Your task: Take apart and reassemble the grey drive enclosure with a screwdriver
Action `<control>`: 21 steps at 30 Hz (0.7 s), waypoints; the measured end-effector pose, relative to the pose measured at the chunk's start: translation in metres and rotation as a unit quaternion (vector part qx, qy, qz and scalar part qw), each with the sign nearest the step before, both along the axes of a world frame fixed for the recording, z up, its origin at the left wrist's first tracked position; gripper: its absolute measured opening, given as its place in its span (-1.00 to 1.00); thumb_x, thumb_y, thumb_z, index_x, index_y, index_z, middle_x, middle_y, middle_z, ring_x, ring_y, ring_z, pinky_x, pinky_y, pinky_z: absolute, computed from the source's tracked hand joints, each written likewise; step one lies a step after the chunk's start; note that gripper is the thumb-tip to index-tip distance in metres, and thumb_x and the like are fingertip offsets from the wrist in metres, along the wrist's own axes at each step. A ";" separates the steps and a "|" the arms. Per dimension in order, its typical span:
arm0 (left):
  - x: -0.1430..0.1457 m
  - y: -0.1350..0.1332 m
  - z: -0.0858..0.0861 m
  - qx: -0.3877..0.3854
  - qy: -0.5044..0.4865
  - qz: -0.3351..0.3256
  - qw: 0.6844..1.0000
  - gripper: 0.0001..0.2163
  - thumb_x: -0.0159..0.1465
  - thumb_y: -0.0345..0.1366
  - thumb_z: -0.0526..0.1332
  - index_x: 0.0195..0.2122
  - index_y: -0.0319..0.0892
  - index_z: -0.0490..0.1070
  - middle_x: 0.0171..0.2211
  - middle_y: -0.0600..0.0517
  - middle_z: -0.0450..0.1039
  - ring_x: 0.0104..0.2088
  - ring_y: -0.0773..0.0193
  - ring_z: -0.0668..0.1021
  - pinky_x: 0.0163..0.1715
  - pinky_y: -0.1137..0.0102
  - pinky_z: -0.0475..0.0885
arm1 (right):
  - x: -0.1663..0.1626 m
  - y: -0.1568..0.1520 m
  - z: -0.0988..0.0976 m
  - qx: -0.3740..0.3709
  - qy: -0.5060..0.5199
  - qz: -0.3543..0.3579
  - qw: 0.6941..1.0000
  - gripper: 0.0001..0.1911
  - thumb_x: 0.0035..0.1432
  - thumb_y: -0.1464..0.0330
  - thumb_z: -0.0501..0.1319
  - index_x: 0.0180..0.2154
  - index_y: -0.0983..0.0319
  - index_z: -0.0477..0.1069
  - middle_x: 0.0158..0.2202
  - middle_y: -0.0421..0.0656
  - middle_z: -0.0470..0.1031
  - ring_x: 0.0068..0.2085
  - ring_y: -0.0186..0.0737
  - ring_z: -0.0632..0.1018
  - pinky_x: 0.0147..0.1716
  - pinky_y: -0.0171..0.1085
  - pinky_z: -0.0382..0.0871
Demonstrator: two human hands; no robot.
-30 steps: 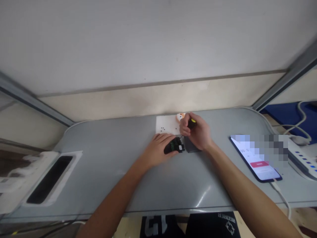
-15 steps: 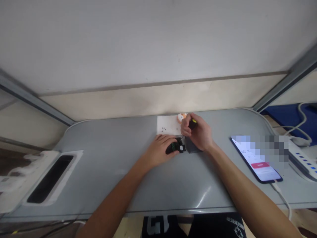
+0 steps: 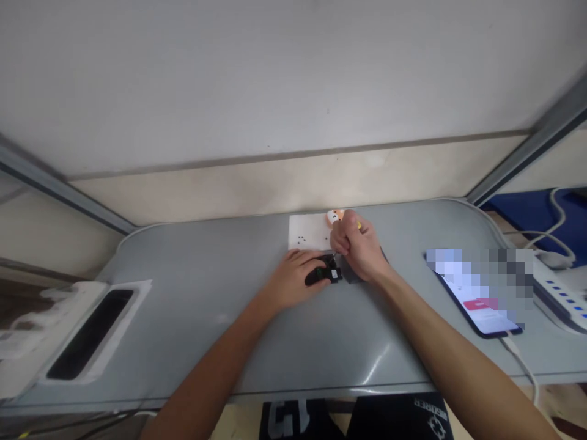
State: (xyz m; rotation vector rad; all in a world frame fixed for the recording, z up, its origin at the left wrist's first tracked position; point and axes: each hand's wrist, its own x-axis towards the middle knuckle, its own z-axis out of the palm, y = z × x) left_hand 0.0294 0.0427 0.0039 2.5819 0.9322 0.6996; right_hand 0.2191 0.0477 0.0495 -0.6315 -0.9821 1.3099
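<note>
My left hand [image 3: 293, 278] grips a small black electronic device [image 3: 334, 274] from its left side, fingers above and thumb below, pressing it on the grey table. A pale label shows on the device; its exact kind I cannot make out. Closed in a fist, my right hand [image 3: 355, 241] holds a screwdriver [image 3: 359, 225] with a black and yellow handle, mostly hidden by the fingers. Its thin shaft points down at the device's upper right part. Partly under my right hand lies a dark flat piece [image 3: 352, 276].
Behind my hands, a white sheet [image 3: 314, 227] carries several tiny dark screws [image 3: 300, 239] and an orange-and-white animal-face object [image 3: 334, 218]. A lit phone [image 3: 490, 321] with a cable lies right, near a power strip [image 3: 562, 296]. A dark phone [image 3: 92, 333] lies left.
My right hand has tilted and moved slightly left and down, covering more of the screwdriver handle. The left hand still holds the device in place. The whole view has shifted slightly.
</note>
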 end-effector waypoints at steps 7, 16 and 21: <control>-0.001 0.001 -0.003 0.005 -0.008 0.003 1.000 -0.83 0.33 -0.20 0.39 -0.09 -0.05 0.57 0.13 -0.02 0.57 0.12 0.08 0.59 0.22 0.07 0.39 | 0.002 0.001 0.006 -0.022 0.061 0.049 0.997 -0.52 0.33 -0.05 0.21 -0.45 0.15 0.31 -0.55 -0.27 0.13 -0.52 -0.33 0.18 -0.51 -0.27 0.15; 0.000 0.001 -0.001 0.009 -0.005 -0.002 1.000 -0.83 0.32 -0.23 0.39 -0.07 -0.05 0.58 0.13 -0.01 0.58 0.10 0.08 0.59 0.20 0.08 0.41 | 0.011 0.003 0.001 -0.014 0.000 0.060 0.998 -0.55 0.23 0.03 0.38 -0.37 0.13 0.19 -0.50 -0.34 0.22 -0.54 -0.39 0.24 -0.53 -0.33 0.13; -0.001 0.001 -0.002 0.014 0.000 0.001 1.000 -0.83 0.33 -0.20 0.38 -0.07 -0.04 0.58 0.13 -0.02 0.57 0.11 0.09 0.58 0.21 0.08 0.40 | 0.011 0.006 0.003 -0.029 0.008 0.073 0.997 -0.55 0.27 -0.12 0.23 -0.19 0.13 0.43 -0.53 -0.32 0.18 -0.54 -0.36 0.19 -0.54 -0.30 0.14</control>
